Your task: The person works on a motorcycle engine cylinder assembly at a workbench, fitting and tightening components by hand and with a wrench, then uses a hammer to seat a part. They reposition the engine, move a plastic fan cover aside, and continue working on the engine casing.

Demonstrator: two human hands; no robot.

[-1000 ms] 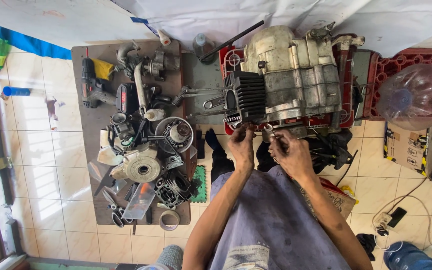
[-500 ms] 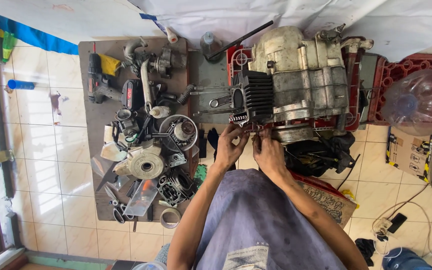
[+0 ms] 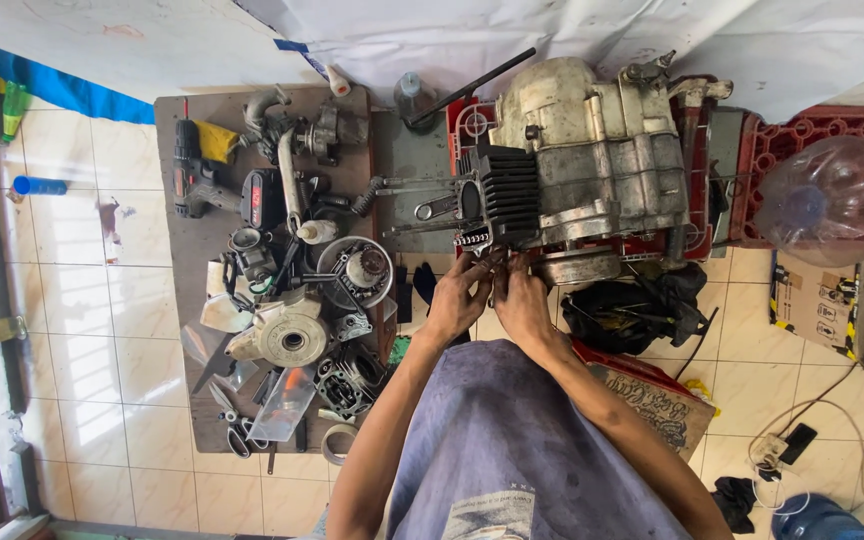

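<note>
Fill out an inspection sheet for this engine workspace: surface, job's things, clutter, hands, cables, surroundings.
Surface: brown board on a tiled floor, crowded with parts.
Job's things: motorcycle engine resting on a red crate; black finned cylinder at its near end.
Clutter: cordless drill, round silver cover, scissors, tape roll, wrench.
Hands: left hand and right hand side by side at the cylinder's lower edge; whether they grip anything cannot be told.
Cables: white cable running to a plug on the floor.
Surroundings: clear plastic jug on a second red crate, black bag, white sheet.
</note>
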